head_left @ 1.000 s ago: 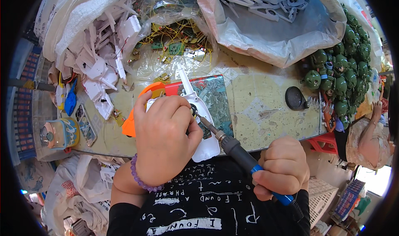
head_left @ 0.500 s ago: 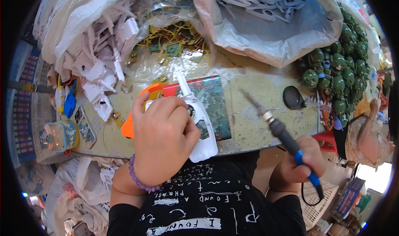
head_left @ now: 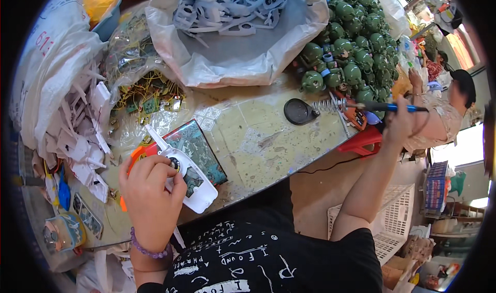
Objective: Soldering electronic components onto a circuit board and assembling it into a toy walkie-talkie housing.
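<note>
A white plastic shell with a long narrow end lies over a dark red-edged flat box at the table's front left. The fingers of my left hand are curled onto the shell, by a small round dark part set in it. An orange piece shows beside those fingers, partly covered by them. Out to the right, my right hand grips a soldering iron with a blue and black handle. Its front end is at a coiled spring holder fixed to a black round base.
White plastic parts spill from a sack at left, near a wired circuit board pile. At the back stand a sack of pale parts and a heap of green round pieces. Another person sits at far right.
My right hand has carried the soldering iron right and away from me to the spring holder. The view has turned rightward. My left hand stays on the white shell.
</note>
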The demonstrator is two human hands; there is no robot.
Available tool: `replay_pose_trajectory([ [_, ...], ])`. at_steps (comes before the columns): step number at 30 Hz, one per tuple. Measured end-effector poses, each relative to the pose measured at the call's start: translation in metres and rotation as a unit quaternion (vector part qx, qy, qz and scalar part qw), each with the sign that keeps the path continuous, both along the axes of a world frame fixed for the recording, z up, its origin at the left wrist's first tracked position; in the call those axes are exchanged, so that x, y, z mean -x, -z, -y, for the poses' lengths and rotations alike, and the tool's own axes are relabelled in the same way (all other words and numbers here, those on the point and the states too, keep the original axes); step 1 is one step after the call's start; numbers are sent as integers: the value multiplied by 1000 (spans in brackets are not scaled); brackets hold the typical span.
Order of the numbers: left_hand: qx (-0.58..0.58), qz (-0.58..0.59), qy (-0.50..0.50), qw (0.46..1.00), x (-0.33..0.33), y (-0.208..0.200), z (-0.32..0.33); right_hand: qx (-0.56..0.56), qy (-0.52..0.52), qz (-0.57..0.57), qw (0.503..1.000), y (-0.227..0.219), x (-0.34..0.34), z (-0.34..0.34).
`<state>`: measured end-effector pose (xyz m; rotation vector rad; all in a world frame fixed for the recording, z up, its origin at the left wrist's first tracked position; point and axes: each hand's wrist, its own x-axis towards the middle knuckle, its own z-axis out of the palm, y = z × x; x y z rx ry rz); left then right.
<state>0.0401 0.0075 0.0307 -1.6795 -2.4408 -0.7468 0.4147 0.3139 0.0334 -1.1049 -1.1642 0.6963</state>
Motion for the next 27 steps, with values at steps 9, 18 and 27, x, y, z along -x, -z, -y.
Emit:
replay_pose_trajectory([
  [9, -132, 83, -59, 986, 16, 4, 40, 88, -4, -76, 993, 61, 83, 43],
  [18, 190, 594, 77, 778, 40, 37, 142, -79, -488, 244, 834, 57, 220, 148],
  [27, -116, 179, 3, 977, 80, 26, 84, 1, -643, 445, 623, 10, 381, 145],
])
